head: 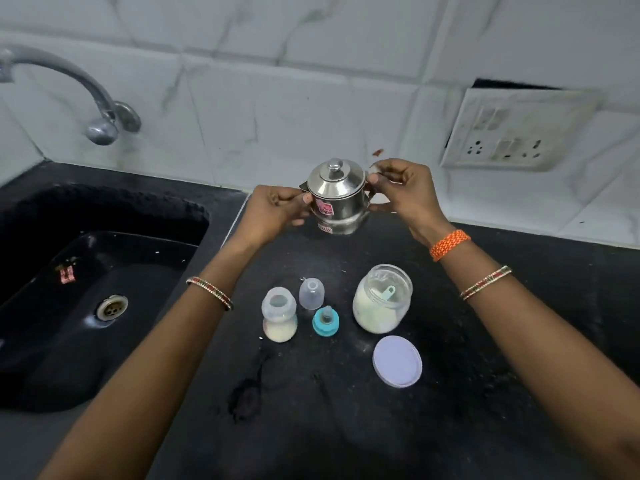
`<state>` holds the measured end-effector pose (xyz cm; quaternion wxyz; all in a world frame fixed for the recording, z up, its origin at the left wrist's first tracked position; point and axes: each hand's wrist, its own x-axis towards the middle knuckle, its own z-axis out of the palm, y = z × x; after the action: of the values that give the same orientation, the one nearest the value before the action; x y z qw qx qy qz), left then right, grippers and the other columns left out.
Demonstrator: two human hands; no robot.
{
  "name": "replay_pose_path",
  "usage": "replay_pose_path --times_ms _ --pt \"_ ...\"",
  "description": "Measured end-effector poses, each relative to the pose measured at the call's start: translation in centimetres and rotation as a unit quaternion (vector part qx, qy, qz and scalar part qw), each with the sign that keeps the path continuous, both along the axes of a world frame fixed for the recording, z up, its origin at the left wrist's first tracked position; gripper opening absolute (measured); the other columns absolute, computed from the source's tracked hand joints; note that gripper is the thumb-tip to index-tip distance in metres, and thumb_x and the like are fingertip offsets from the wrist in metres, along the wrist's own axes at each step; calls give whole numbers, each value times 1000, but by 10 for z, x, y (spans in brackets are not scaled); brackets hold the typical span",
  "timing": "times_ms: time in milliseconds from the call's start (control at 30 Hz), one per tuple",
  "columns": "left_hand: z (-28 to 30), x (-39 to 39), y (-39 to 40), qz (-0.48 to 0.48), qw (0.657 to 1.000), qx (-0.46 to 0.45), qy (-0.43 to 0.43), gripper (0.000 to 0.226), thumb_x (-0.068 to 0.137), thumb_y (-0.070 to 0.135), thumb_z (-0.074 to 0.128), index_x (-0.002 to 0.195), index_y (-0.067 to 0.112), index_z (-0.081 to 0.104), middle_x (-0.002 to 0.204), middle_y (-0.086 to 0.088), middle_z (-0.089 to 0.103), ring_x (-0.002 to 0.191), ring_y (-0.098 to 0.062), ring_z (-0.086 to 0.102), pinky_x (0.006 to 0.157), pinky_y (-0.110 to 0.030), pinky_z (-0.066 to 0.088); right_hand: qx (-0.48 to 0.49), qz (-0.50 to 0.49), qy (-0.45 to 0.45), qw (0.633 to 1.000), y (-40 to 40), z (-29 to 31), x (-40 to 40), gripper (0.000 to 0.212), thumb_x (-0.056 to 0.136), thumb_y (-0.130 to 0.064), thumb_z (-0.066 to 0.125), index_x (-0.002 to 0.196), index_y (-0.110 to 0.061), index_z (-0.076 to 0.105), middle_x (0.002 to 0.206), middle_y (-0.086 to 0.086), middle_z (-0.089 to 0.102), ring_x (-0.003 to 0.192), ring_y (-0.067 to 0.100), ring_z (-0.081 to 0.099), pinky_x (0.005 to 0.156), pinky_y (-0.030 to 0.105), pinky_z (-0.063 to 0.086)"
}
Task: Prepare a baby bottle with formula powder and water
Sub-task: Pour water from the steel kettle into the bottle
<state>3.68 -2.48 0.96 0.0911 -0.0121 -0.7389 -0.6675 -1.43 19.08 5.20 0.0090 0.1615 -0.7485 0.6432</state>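
Note:
A small lidded steel pot [337,195] is held at the back of the black counter, my left hand [275,211] on its left side and my right hand [401,192] on its right handle. Nearer to me stands the open baby bottle [279,315] with pale powder in its bottom. Beside it are its clear cap [311,293] and the teal ring with the nipple [325,321]. An open glass jar of formula powder [382,303] with a green scoop [387,293] inside stands to the right. Its lilac lid [397,361] lies flat in front of it.
A black sink [86,341] with a metal drain [111,307] lies to the left, under a steel tap [69,88]. A white tiled wall runs behind the counter [346,427], with a socket panel [512,129] at the right. Powder specks and a wet smear mark the counter.

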Motion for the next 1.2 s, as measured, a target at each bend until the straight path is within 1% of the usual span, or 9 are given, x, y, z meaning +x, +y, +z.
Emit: replay_pose_path --times_ms 67,167,300,433,500,633,867,967,1200 --pt "7 22 1 -6 1000 2 7 9 88 14 62 89 14 70 71 11 73 78 -4 69 69 -19 56 -8 -2 20 1000 0 8 20 14 88 -4 64 101 0 66 86 6 68 70 7 68 56 30 59" --pt "5 54 0 5 999 20 28 21 87 7 61 106 12 65 81 14 72 79 2 67 69 -15 54 -11 3 41 999 -1 10 42 9 87 -3 65 96 -3 68 80 3 69 66 7 68 55 31 58" --pt "-30 91 -10 60 998 27 21 34 83 4 64 116 9 60 101 2 69 86 5 64 76 -12 50 0 2 45 999 -2 4 62 8 86 -2 66 90 -8 69 75 1 68 63 6 66 56 28 56" --pt "-82 122 -13 97 994 23 -48 47 79 -3 67 124 -1 54 118 -10 60 98 -9 61 81 -9 49 36 2 44 998 -1 -5 73 9 86 -4 67 89 -11 70 80 2 69 75 14 66 64 32 58" --pt "-100 131 -9 99 992 24 -73 50 77 -5 68 124 -5 52 116 -13 60 95 -9 61 79 -8 49 59 3 48 997 -1 -8 76 10 85 -5 67 88 -13 71 81 2 69 78 18 66 70 36 59" --pt "-116 138 1 93 992 22 -82 46 77 -3 69 120 -1 55 111 -5 62 80 9 64 76 -10 50 106 14 68 992 -3 -13 83 8 84 -4 68 89 -9 72 79 3 69 73 14 65 74 32 57" --pt "-138 152 2 115 988 20 -105 49 73 -4 72 120 0 56 113 -7 63 89 0 64 90 -16 50 172 45 102 979 -6 -18 90 14 83 -4 68 96 -6 73 89 9 73 79 11 68 80 25 57" --pt "-139 153 3 112 989 -13 -101 53 73 -1 73 123 0 56 116 -5 62 101 -11 62 87 -10 48 194 45 109 974 -6 -21 90 14 83 -6 69 96 -10 74 86 3 73 81 11 69 82 29 58" --pt "-140 154 9 131 987 -46 -82 53 75 2 72 125 0 54 116 -2 61 103 -9 59 78 -1 44 215 52 124 967 -9 -20 90 14 84 -8 69 95 -14 74 85 0 73 83 12 70 83 36 58"
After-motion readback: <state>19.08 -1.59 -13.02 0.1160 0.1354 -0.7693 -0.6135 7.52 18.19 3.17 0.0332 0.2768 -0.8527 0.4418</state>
